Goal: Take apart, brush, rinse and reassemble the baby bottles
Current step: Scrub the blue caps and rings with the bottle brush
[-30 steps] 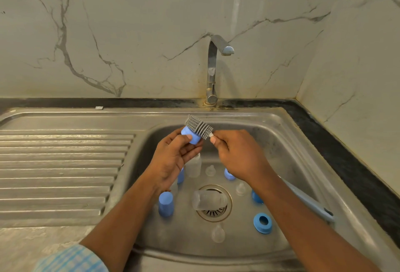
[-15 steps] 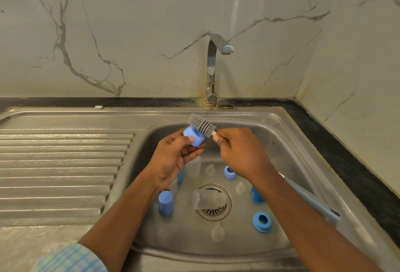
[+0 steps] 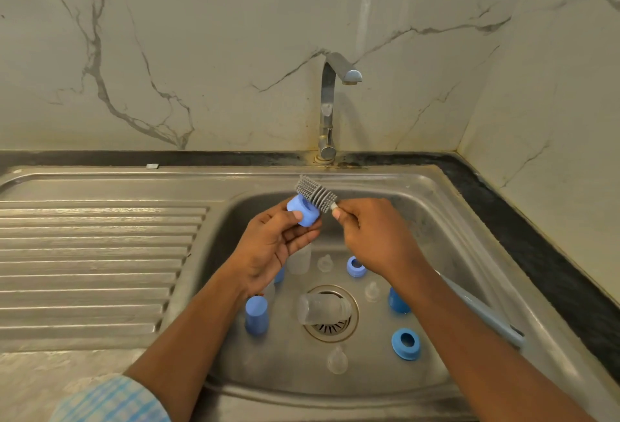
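The brushing step is in hand. A blue ring (image 3: 303, 210) of a bottle is pinched between the thumb and the curled fingers of the left hand (image 3: 271, 247). It is held above the basin of the sink (image 3: 235, 176), at 12 o'clock from the drain (image 3: 330, 329). The grey head of the brush (image 3: 315, 194) is laid against the ring's upper edge, on its 1 o'clock side. The brush neck is gripped just behind the head by the closed fingers of the right hand (image 3: 375, 240), and the long handle is seen running under the wrist toward 4 o'clock.

Other parts are left on the basin floor. A clear bottle (image 3: 318, 309) is laid across the drain, with a blue cap (image 3: 256, 315) at 9 o'clock from it. A second blue ring (image 3: 406, 343) is at 4 o'clock and a nipple (image 3: 337, 359) at 6 o'clock. No water is seen at the tap (image 3: 330, 102).

For the next move, it is judged that the bristles must be brought inside the ring while it is rotated. A firm pinch is needed, as the piece is small and probably slippery.

Compared with one second ago, the ring is turned so that its opening is shown more to the camera, and it is shifted slightly toward 3 o'clock. The brush head is kept almost in place, and the parts below are not moved.
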The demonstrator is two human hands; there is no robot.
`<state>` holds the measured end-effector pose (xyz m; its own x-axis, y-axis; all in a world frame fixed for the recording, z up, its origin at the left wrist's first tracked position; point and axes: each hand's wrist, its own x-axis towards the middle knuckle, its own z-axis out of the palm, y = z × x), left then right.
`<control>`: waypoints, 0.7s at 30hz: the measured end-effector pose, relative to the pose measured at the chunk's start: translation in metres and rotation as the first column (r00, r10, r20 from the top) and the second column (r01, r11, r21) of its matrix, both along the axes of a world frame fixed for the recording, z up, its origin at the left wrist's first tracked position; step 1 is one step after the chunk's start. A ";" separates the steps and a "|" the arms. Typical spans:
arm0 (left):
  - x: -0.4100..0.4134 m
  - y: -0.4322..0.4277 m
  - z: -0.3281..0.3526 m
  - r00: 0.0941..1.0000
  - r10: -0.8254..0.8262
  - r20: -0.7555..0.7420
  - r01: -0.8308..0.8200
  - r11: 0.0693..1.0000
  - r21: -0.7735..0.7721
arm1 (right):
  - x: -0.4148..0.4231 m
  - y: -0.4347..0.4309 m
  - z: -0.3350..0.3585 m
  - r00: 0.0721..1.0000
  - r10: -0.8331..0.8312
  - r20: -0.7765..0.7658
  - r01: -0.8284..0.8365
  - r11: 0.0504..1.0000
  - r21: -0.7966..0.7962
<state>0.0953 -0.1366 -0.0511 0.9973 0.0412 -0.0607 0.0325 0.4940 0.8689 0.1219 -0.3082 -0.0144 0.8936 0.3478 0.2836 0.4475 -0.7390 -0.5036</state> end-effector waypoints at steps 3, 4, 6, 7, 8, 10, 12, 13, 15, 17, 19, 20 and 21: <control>0.000 0.000 0.002 1.000 0.019 0.009 -0.019 1.000 -0.003 | -0.001 -0.002 0.001 1.000 0.010 -0.010 -0.010 1.000 0.010; 0.001 0.003 0.002 0.998 0.056 0.006 -0.056 0.998 -0.028 | -0.003 -0.001 0.001 0.999 0.031 -0.016 -0.031 1.000 -0.005; 0.003 0.009 0.002 0.991 0.134 0.002 -0.134 0.988 -0.079 | -0.007 0.003 0.001 0.996 0.083 -0.029 -0.084 0.996 -0.033; 0.004 0.011 0.003 0.988 0.153 0.000 -0.153 0.983 -0.105 | -0.008 0.005 0.000 0.995 0.098 -0.031 -0.099 0.994 -0.037; 0.004 0.012 0.003 0.988 0.156 -0.007 -0.155 0.979 -0.135 | -0.008 0.006 0.000 0.995 0.098 -0.024 -0.099 0.994 -0.038; 0.002 0.009 0.004 0.994 0.109 -0.022 -0.111 0.975 -0.195 | -0.006 0.007 -0.001 0.998 0.065 0.002 -0.065 0.997 -0.033; -0.001 0.003 0.004 0.999 0.040 -0.028 -0.045 0.974 -0.221 | 0.000 0.003 -0.001 1.000 0.019 0.002 -0.019 1.000 -0.021; -0.002 0.000 0.004 0.999 0.015 -0.031 -0.022 0.976 -0.218 | 0.002 0.000 -0.001 1.000 0.003 -0.001 -0.003 1.000 -0.019; -0.002 -0.002 0.004 0.999 0.019 -0.042 -0.027 0.979 -0.203 | 0.004 -0.004 -0.001 1.000 0.002 -0.011 -0.002 1.000 -0.024; 0.001 0.003 0.003 0.995 0.079 -0.058 -0.089 0.976 -0.197 | 0.000 -0.002 -0.001 0.998 0.047 -0.037 -0.048 0.999 -0.025; 0.003 0.008 0.002 0.991 0.122 -0.061 -0.132 0.968 -0.214 | -0.004 0.003 0.000 0.997 0.069 -0.037 -0.070 0.997 -0.040; 0.003 0.009 0.001 0.991 0.119 -0.056 -0.129 0.966 -0.222 | -0.004 0.004 0.001 0.998 0.058 -0.029 -0.059 0.997 -0.042; 0.002 0.007 0.002 0.994 0.098 -0.048 -0.106 0.969 -0.222 | -0.001 0.003 0.000 0.999 0.037 -0.019 -0.038 0.998 -0.042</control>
